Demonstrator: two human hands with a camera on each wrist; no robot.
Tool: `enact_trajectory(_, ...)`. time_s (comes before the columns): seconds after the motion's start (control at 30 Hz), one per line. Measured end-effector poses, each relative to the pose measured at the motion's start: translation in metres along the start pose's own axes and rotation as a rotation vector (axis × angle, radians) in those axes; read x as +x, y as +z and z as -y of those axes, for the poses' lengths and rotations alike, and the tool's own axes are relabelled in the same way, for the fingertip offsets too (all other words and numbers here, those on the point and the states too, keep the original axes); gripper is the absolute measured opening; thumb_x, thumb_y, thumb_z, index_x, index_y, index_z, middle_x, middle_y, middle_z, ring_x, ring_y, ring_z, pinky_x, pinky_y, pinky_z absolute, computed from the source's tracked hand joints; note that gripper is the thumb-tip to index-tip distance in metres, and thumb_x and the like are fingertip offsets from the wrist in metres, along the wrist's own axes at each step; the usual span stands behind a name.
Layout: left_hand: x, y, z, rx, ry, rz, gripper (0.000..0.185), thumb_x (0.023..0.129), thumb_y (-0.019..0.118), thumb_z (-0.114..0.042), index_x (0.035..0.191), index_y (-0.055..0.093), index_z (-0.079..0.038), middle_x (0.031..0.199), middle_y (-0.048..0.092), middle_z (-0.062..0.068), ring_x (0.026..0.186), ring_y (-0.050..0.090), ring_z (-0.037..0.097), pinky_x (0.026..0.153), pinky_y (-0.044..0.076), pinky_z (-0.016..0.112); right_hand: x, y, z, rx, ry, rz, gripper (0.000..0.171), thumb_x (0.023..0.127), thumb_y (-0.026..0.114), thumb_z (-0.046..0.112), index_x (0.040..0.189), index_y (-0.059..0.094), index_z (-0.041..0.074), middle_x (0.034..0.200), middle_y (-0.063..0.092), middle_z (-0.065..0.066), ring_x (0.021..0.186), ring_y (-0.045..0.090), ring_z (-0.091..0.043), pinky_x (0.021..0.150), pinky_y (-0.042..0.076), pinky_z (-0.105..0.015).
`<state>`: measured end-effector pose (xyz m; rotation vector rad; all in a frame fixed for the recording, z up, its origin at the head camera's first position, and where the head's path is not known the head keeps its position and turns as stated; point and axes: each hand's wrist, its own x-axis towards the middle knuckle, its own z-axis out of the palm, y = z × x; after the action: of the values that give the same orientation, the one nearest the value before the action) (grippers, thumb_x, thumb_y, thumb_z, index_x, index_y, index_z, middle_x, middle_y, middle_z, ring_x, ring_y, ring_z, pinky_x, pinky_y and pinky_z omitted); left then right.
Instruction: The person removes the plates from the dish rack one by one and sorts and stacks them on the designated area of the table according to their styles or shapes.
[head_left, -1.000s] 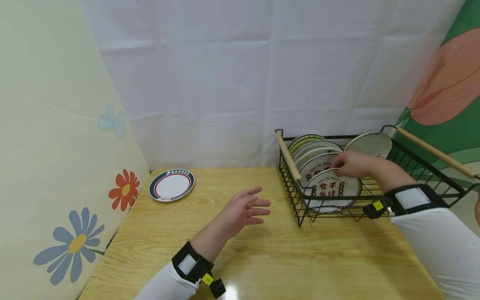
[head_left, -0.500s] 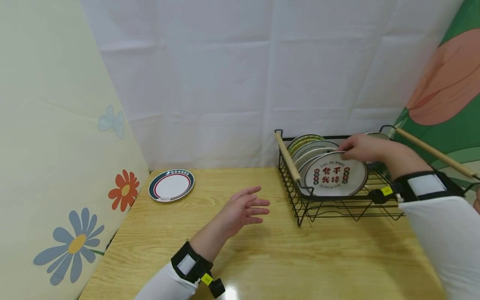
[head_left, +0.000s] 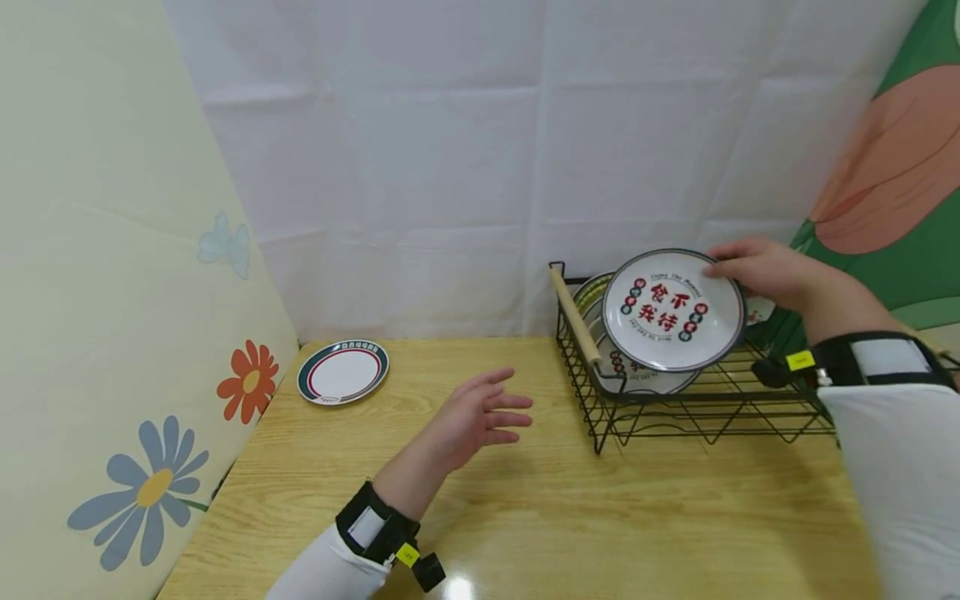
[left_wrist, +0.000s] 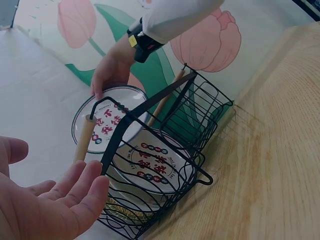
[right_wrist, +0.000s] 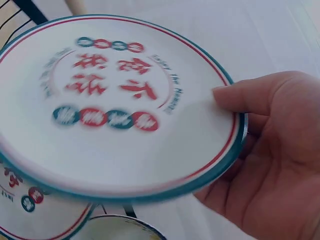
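Holding: the right hand (head_left: pixel 765 271) grips a white plate (head_left: pixel 672 311) by its rim, thumb on the face, fingers (right_wrist: pixel 260 200) curled behind it.
Plate spot: it is up in the air, tilted, just above the black wire rack (head_left: pixel 675 408).
Plate look: red words, red and green dots, a dark ring round the edge.
Left hand: the left hand (head_left: pixel 480 417) hovers over the wooden surface (head_left: pixel 570 517), fingers (left_wrist: pixel 75 200) spread wide and loose, holding nothing.
Rack: it sits on the right side of the surface, with more plates (left_wrist: pixel 150 167) standing on edge inside.
Rack handles: a wooden bar (head_left: pixel 574 315) runs along its side.
Far plate: a second plate (head_left: pixel 342 370) with a dark rim lies flat by the back left corner, well apart from both hands.
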<state>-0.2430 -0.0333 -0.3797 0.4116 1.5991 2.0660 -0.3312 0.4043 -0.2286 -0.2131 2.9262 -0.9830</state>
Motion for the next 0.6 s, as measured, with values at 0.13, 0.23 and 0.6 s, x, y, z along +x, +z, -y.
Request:
enact_trajectory(0.13, 0.0, -0.003, -0.002, -0.001, -0.001, 0.0, 0.052, 0.109, 0.04, -0.029, 0.159, 0.035, -0.015, 0.144, 0.059, 0.027, 0.103, 0.073, 0.016, 0.089, 0.059, 0.034, -0.002, -0.001, -0.006, 0.207, -0.005, -0.041, 0.035, 0.109, 0.049, 0.038, 0.134, 0.058, 0.015, 0.094, 0.067, 0.019, 0.082, 0.067, -0.005, 0.075, 0.058, -0.027)
enact_trajectory(0.23, 0.0, -0.005, -0.003, -0.004, -0.002, -0.002, 0.052, 0.109, 0.04, -0.03, 0.159, 0.036, -0.016, 0.142, 0.061, 0.025, 0.102, 0.073, 0.016, 0.089, 0.059, 0.034, -0.004, 0.002, -0.007, 0.377, -0.01, -0.079, 0.013, 0.107, 0.052, 0.037, 0.111, 0.065, 0.034, 0.091, 0.069, 0.021, 0.079, 0.068, -0.004, 0.071, 0.058, -0.025)
enact_trajectory(0.6, -0.001, -0.013, -0.01, -0.024, 0.009, 0.015, 0.052, 0.109, 0.04, -0.029, 0.16, 0.034, -0.015, 0.111, 0.076, 0.0, 0.095, 0.074, 0.014, 0.085, 0.059, 0.032, -0.011, 0.032, 0.013, 0.683, 0.036, -0.131, 0.058, 0.107, 0.053, 0.036, 0.159, 0.036, 0.018, 0.088, 0.075, 0.017, 0.074, 0.073, -0.004, 0.066, 0.06, -0.022)
